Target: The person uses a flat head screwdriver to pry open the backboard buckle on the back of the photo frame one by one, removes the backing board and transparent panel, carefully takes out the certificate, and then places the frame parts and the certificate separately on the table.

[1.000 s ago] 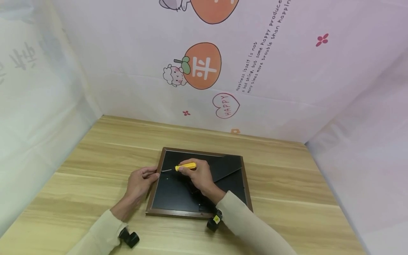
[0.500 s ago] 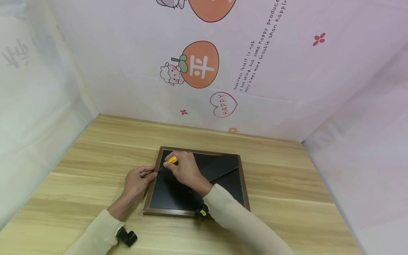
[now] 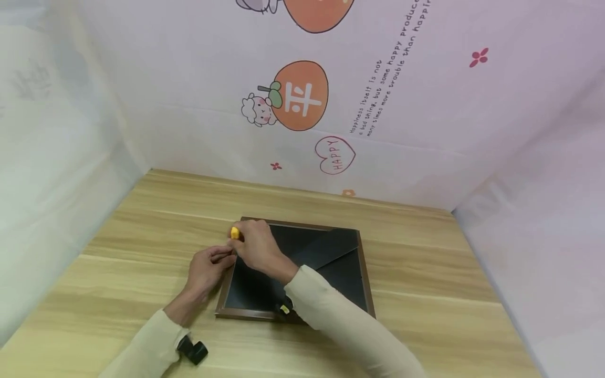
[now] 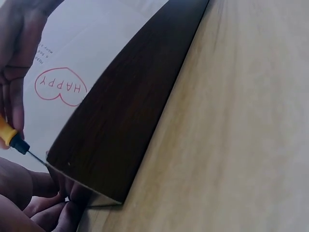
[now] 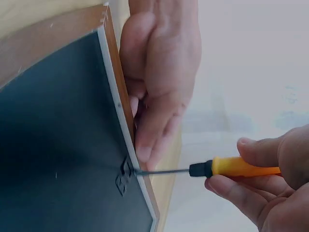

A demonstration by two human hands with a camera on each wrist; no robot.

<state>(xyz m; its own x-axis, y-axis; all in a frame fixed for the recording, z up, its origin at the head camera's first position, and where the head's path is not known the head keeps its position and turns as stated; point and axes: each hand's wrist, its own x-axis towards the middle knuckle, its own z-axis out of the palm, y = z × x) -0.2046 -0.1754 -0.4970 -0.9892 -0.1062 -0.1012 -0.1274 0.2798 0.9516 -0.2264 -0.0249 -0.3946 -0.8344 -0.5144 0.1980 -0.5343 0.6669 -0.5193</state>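
- The frame [image 3: 250, 314] lies back-up on the table [image 3: 425, 273], its black backing board [image 3: 347, 283] uppermost.
- The person's right hand [image 3: 257, 245] pinches the yellow handle of a screwdriver [image 5: 236, 167], its tip at or just beside a small black hanger [image 5: 123, 178] near the rim.
- The left hand [image 3: 204, 273] holds the frame's left edge, fingers bent, thumb along the outer side.
- The thumb sits close to the metal shaft; I reckon a slip of the tip could jab it.
- Pushing at a slant might knock the tip out of place and scratch the rim or the board.
- If the left hand eased off, the frame could swing on the smooth table, since I see nothing else bracing it.
- I can't spot a brand on the screwdriver or frame.
- The wall [image 3: 189, 136] has the writing: "HAPPY" in a red heart [image 3: 335, 156], and "Happiness itself is not a bad thing, but some happy produce", running out of sight.
- An orange [image 3: 300, 96] carries a white Chinese character, turned sideways.
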